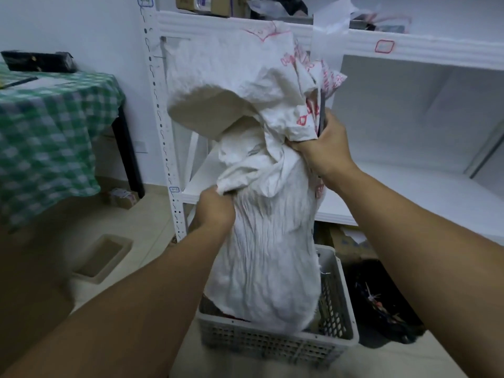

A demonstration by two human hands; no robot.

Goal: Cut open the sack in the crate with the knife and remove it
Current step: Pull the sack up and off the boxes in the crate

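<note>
Removal step: sack half-raised, base in the near crate; my left hand fingers bunch its cloth, right hand fingers clamp its neck plus knife; next, I judge, lift clear.

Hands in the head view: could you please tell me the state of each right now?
Left hand: closed, gripping a fold of the sack.
Right hand: closed, gripping the sack's upper fabric together with what looks like the knife.
</note>
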